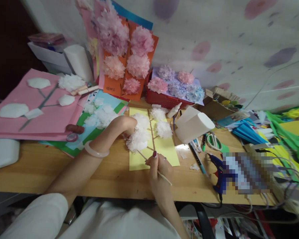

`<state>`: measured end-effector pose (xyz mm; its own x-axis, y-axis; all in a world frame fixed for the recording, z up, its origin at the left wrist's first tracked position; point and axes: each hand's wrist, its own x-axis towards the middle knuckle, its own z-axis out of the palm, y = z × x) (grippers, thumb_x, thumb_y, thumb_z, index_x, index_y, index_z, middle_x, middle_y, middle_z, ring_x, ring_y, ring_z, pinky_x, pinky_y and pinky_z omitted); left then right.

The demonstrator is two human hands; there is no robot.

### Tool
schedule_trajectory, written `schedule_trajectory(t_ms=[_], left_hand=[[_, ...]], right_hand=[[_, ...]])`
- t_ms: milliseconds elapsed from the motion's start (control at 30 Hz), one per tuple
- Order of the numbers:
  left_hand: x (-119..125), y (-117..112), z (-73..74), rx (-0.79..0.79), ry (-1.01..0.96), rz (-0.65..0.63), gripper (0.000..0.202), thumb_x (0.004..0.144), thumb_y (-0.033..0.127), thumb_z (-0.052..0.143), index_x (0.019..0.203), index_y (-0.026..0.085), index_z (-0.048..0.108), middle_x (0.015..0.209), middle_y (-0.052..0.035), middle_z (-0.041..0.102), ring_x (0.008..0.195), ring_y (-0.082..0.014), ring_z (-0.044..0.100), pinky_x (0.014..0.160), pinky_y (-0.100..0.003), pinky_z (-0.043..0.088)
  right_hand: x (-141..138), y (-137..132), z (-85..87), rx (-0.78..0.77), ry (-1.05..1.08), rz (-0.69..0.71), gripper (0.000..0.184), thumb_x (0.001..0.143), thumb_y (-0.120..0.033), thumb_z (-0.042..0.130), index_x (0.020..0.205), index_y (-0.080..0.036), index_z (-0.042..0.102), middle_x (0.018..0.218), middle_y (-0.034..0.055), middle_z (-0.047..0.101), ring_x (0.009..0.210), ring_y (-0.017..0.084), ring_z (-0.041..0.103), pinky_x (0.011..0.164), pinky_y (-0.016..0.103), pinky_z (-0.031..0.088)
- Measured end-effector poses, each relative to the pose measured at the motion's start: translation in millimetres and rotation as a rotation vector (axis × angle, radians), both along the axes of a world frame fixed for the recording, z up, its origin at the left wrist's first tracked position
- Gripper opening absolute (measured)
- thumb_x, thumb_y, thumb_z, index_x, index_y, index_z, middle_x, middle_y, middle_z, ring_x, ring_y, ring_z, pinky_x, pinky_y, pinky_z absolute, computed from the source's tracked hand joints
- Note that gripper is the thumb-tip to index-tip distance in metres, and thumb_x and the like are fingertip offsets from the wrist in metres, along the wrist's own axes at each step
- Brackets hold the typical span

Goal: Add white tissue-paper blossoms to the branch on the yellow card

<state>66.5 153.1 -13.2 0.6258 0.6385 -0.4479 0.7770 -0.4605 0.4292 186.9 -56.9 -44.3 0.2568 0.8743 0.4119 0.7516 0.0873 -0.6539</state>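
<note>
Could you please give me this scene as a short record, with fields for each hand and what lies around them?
Left hand: at the white flowers on the left, fingers mostly hidden
Right hand: holding a thin stick
Work surface: yellow sheet with a brown branch, white flowers on either side
To the left: pink sheet
To the right: blue glue gun
Behind: red basket
</note>
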Motion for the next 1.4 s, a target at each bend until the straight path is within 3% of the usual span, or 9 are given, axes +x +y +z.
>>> schedule_trajectory(t_ms=[133, 300, 633, 833, 933, 1000, 1167, 1300, 1400], left_hand=[[3.7, -4.9, 11.1, 0.016, 0.138, -0.033, 0.012, 0.048, 0.006, 0.06, 0.048, 0.017, 0.065, 0.05, -0.0074, 0.063, 0.064, -0.0253, 0.062, 0.068, -0.033, 0.048], [7.7, -10.1, 22.4, 0.021, 0.202, -0.044, 0.018, 0.052, 0.007, 0.06, 0.06, 0.016, 0.073, 0.06, -0.0087, 0.07, 0.063, -0.0226, 0.062, 0.065, -0.03, 0.047], [6.5, -10.7, 24.9, -0.052, 0.223, -0.064, 0.017, 0.057, 0.008, 0.058, 0.06, 0.018, 0.071, 0.068, -0.0055, 0.076, 0.072, -0.02, 0.068, 0.064, -0.024, 0.047], [-32.1, -13.8, 61.1, 0.056, 0.118, 0.088, 0.031, 0.068, 0.014, 0.051, 0.088, 0.018, 0.074, 0.088, -0.0036, 0.08, 0.081, -0.017, 0.071, 0.07, -0.021, 0.048], [-57.5, -19.0, 70.0, 0.155, -0.062, 0.334, 0.024, 0.069, 0.022, 0.052, 0.084, 0.019, 0.071, 0.081, -0.0039, 0.078, 0.075, -0.0184, 0.071, 0.066, -0.023, 0.049], [-68.4, -25.0, 66.5, 0.136, -0.225, 0.482, 0.018, 0.067, 0.024, 0.055, 0.079, 0.019, 0.067, 0.074, -0.0036, 0.077, 0.071, -0.019, 0.07, 0.065, -0.025, 0.049], [-75.5, -45.3, 41.7, 0.104, -0.371, 0.59, 0.021, 0.07, 0.029, 0.056, 0.086, 0.019, 0.065, 0.073, -0.0029, 0.073, 0.076, -0.0199, 0.069, 0.07, -0.029, 0.052], [-77.3, -65.3, 22.8, 0.119, -0.462, 0.678, 0.025, 0.071, 0.033, 0.057, 0.09, 0.019, 0.063, 0.067, 0.0009, 0.064, 0.073, -0.0195, 0.066, 0.07, -0.03, 0.052], [-77.0, -83.4, 9.9, 0.121, -0.547, 0.737, 0.032, 0.072, 0.04, 0.057, 0.097, 0.02, 0.061, 0.069, 0.0031, 0.057, 0.07, -0.0174, 0.062, 0.068, -0.029, 0.05]], right_hand=[[-2.1, 3.9, 1.1, -0.038, -0.045, 0.008, 0.045, 0.106, -0.03, 0.035, 0.065, -0.021, 0.052, 0.061, -0.0001, 0.063, 0.054, 0.013, 0.058, 0.055, 0.026, 0.038], [2.2, -3.3, 2.3, 0.062, -0.028, 0.004, 0.043, 0.105, -0.027, 0.036, 0.068, -0.02, 0.057, 0.061, 0.0005, 0.065, 0.055, 0.014, 0.06, 0.056, 0.026, 0.041], [17.2, -22.8, 4.6, 0.146, 0.164, 0.031, 0.041, 0.103, -0.026, 0.042, 0.067, -0.021, 0.061, 0.059, -0.0009, 0.061, 0.055, 0.013, 0.058, 0.057, 0.027, 0.04], [44.0, -29.6, -7.5, 0.101, 0.544, -0.103, 0.04, 0.102, -0.039, 0.045, 0.072, -0.021, 0.063, 0.072, 0.0013, 0.066, 0.073, 0.018, 0.063, 0.071, 0.032, 0.046], [59.9, -24.5, -16.3, 0.028, 0.712, -0.155, 0.024, 0.092, -0.044, 0.061, 0.088, -0.022, 0.068, 0.088, 0.0032, 0.071, 0.087, 0.022, 0.065, 0.081, 0.035, 0.047], [69.1, -22.6, -22.1, 0.025, 0.793, -0.185, 0.023, 0.086, -0.044, 0.068, 0.093, -0.022, 0.068, 0.094, 0.004, 0.071, 0.093, 0.023, 0.065, 0.086, 0.038, 0.047], [81.7, -25.0, -31.0, 0.059, 0.863, -0.224, 0.024, 0.082, -0.044, 0.073, 0.09, -0.022, 0.069, 0.092, 0.0048, 0.071, 0.091, 0.024, 0.065, 0.086, 0.039, 0.048], [74.7, -25.5, -21.9, 0.028, 0.822, -0.062, 0.022, 0.09, -0.044, 0.063, 0.088, -0.023, 0.07, 0.09, 0.0049, 0.071, 0.088, 0.024, 0.065, 0.082, 0.037, 0.049], [61.6, -24.4, -8.1, -0.022, 0.748, 0.121, 0.033, 0.097, -0.046, 0.052, 0.081, -0.023, 0.07, 0.081, 0.0035, 0.069, 0.083, 0.023, 0.065, 0.074, 0.033, 0.051]])
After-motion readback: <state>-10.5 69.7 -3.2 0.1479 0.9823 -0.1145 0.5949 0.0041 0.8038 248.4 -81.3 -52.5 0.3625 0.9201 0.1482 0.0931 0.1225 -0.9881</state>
